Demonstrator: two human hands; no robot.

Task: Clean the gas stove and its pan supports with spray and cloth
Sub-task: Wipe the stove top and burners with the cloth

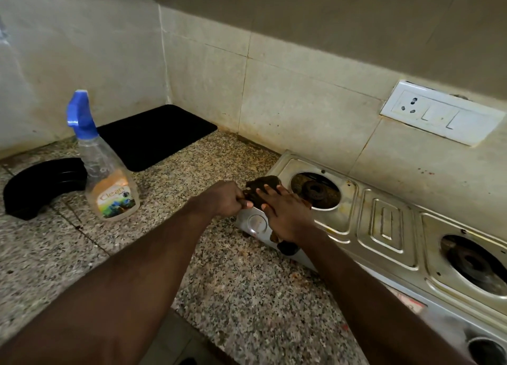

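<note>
Head view: left hand (229,200) pinches cloth (262,184) edge; right hand (286,216) flat atop cloth on stove (384,255).

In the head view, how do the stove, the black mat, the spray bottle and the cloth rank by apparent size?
1. stove, though cut off by the frame.
2. black mat and spray bottle: alike, and the bottle is nearer, so unranked.
3. cloth, partly covered by the right hand.

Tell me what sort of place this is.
Probably a home kitchen: a gas stove on a granite counter, a spray bottle nearby, a wall socket in the tiled backsplash.
</note>
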